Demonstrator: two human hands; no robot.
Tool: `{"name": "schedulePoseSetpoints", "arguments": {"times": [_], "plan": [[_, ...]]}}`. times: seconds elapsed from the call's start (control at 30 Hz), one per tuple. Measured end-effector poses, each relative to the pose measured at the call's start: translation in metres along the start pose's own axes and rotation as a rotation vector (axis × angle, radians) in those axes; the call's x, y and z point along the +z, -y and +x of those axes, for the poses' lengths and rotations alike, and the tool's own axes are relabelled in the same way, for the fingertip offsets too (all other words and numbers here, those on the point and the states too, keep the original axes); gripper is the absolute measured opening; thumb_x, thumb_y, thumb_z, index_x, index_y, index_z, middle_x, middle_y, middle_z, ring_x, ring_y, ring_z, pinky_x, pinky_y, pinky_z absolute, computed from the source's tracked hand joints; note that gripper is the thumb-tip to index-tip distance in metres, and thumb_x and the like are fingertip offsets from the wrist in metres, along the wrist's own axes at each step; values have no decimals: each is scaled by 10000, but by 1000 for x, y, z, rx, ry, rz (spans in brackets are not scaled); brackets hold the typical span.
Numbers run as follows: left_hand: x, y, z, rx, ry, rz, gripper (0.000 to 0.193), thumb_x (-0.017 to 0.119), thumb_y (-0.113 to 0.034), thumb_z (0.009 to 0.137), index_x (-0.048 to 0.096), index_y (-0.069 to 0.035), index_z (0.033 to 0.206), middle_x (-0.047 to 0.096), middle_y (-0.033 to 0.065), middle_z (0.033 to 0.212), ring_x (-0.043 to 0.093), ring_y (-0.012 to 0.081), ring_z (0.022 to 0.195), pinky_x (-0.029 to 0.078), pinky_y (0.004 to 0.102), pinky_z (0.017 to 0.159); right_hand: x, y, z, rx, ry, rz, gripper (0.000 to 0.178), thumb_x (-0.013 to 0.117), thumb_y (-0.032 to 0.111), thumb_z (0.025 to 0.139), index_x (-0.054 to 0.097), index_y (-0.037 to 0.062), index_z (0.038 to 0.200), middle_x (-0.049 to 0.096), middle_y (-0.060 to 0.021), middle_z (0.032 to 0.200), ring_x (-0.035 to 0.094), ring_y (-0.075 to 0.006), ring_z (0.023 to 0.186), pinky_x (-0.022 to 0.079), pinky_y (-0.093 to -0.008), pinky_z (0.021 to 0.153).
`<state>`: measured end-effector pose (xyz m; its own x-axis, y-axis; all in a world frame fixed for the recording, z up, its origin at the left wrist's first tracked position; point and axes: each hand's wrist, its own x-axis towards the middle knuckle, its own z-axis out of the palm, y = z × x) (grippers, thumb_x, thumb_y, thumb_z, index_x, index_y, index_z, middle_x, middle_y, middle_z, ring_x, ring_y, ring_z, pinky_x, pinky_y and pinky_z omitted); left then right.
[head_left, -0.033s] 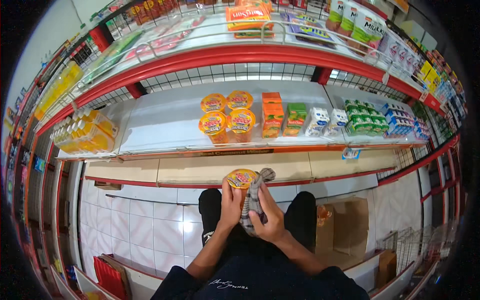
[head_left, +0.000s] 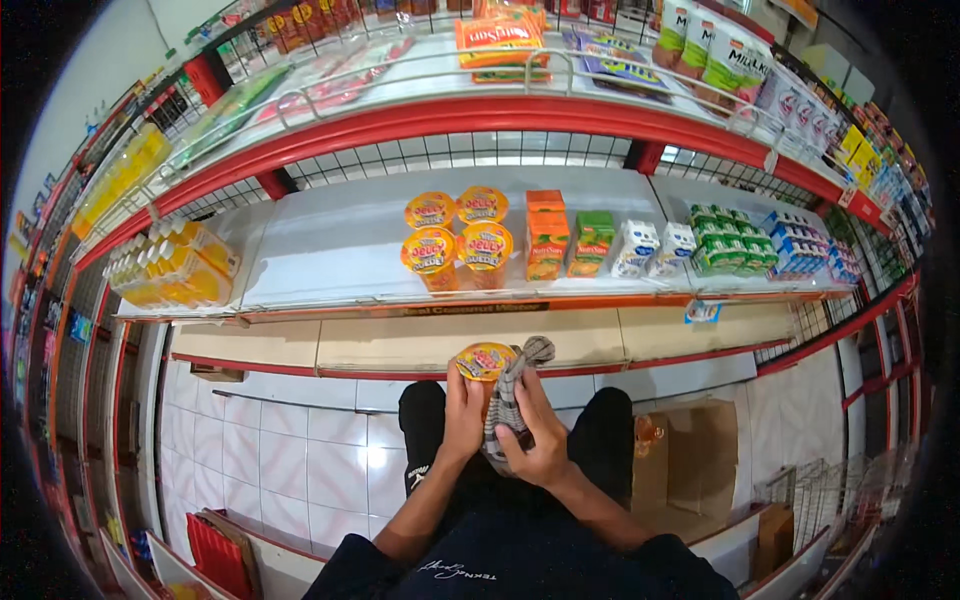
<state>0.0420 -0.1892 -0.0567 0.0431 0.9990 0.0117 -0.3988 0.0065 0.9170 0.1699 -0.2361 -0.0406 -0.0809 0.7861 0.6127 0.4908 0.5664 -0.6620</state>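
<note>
My left hand [head_left: 462, 415] is wrapped round a jelly cup [head_left: 484, 362] with a yellow, printed lid, held upright in front of my knees. In my right hand [head_left: 538, 435] is a grey checked cloth [head_left: 504, 412], bunched and pressed against the cup's right side. One twisted end of the cloth sticks up beside the lid. Most of the cup's body is hidden by my fingers and the cloth. On the shelf ahead stand several like jelly cups [head_left: 430, 252] in two rows.
Juice cartons [head_left: 547, 240] and small milk cartons [head_left: 635, 248] stand right of the cups on the white shelf [head_left: 330, 235]. Yellow bottles [head_left: 180, 265] fill its left end. A red-edged shelf [head_left: 450, 115] hangs above. An open cardboard box [head_left: 690, 465] sits on the floor by my right knee.
The view has shifted very slightly. Both hands keep the same hold on the cup and cloth.
</note>
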Motion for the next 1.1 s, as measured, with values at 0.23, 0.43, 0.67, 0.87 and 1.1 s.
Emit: {"name": "schedulePoseSetpoints", "arguments": {"times": [0.23, 0.43, 0.67, 0.87, 1.1], "plan": [[10, -2, -5, 301, -7, 139, 507, 654, -177, 891, 403, 20, 1285, 540, 99, 1159, 531, 162, 1072, 423, 295, 951, 16, -4, 3, 347, -43, 465, 564, 510, 167, 933, 341, -110, 1394, 447, -314, 1347, 497, -404, 1227, 399, -396, 1020], [2, -5, -5, 186, -111, 120, 373, 548, -219, 963, 451, 17, 1234, 589, 90, 1107, 557, 142, 1001, 447, 275, 868, 22, -1, -17, 137, -12, 133, 539, 530, 110, 899, 384, -130, 1359, 472, -341, 1320, 500, -395, 1238, 396, -402, 1025], [10, 3, -17, 204, -113, 30, 420, 563, -128, 950, 382, 5, 1304, 553, 80, 1180, 548, 139, 1037, 446, 290, 908, 19, 4, -3, 70, -58, 169, 538, 479, 160, 952, 350, -82, 1415, 254, -326, 1494, 302, -428, 1384, 291, -439, 1109], [-1, 3, -15, 170, -95, 37, 461, 651, -235, 909, 466, 20, 1246, 580, 89, 1159, 561, 151, 1039, 448, 297, 911, 23, 6, 8, 275, -71, 392, 546, 446, 182, 970, 322, -103, 1419, 354, -287, 1463, 362, -368, 1368, 298, -405, 1108], [-5, 3, -3, 139, -210, 52, 414, 404, -343, 1034, 443, -23, 1294, 578, 76, 1181, 594, 150, 991, 504, 305, 832, 23, 15, 14, 165, -103, 248, 479, 516, 36, 902, 410, -107, 1348, 490, -264, 1359, 459, -329, 1301, 351, -381, 1075]]}}
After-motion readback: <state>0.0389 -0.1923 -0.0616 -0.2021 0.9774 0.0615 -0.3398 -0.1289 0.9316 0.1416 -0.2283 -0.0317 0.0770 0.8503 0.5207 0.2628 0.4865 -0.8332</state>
